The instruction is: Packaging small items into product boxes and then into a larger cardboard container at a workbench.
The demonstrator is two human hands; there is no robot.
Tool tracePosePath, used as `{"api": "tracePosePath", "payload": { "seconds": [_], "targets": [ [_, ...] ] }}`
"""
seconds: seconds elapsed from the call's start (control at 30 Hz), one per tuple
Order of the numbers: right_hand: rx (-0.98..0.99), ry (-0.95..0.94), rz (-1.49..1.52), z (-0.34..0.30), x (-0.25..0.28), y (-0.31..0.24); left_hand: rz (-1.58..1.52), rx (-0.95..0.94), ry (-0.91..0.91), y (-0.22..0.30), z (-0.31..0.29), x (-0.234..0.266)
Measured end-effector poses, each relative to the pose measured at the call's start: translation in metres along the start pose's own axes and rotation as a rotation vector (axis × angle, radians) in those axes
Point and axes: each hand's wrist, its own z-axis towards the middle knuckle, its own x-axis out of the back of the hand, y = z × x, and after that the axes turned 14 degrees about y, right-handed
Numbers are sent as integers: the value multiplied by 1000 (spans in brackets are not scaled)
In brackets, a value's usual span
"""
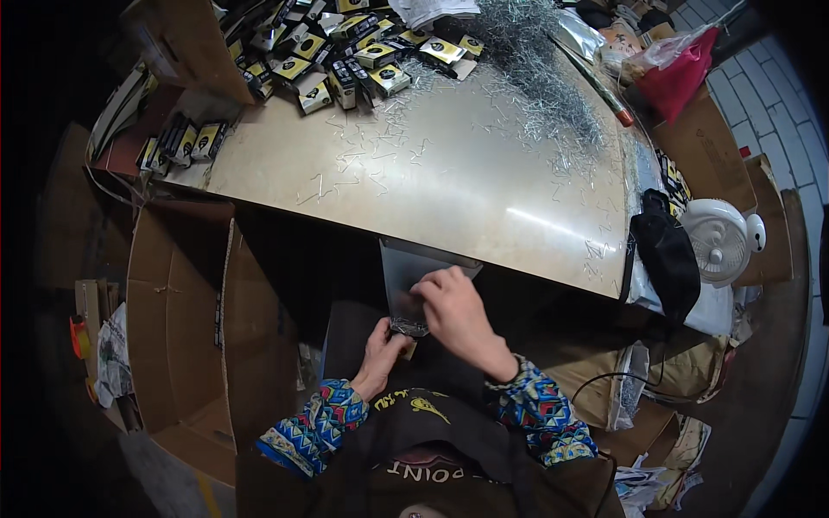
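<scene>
A grey metal chute (404, 269) slopes down from the table's front edge towards me. At its lower end lies a small heap of thin silver metal pins (409, 328). My left hand (378, 356) is closed around a small box (411, 349) under the chute's mouth; only a yellowish corner of the box shows. Over the chute is my right hand (455, 312), its fingers curled inward and slightly blurred. What they hold, if anything, is hidden.
On the table (449, 181) lie a large pile of silver pins (540, 69) and several black-and-yellow small boxes (341, 73). A tall open carton (177, 328) stands at left. To the right are a white fan (715, 246) and a black bag (667, 259).
</scene>
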Motion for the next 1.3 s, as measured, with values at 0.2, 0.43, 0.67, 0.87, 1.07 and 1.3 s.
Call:
{"api": "tracePosePath", "payload": {
  "seconds": [0.2,0.43,0.67,0.87,1.07,1.3],
  "targets": [
    [65,-346,156,-55,-32,-12,708,-789,95,-22,4,23],
    [-266,-256,426,-30,4,-6,616,-776,61,17,-27,32],
    [-146,-174,355,-12,19,-11,327,-710,-3,50,-20,4],
    [-82,-98,249,4,29,-18,658,-1004,41,69,-21,-2],
    [-172,84,49,18,24,3,580,-1140,88,77,-14,-19],
    [-246,89,395,24,36,-5,516,-992,121,90,-21,-24]
  ]
}}
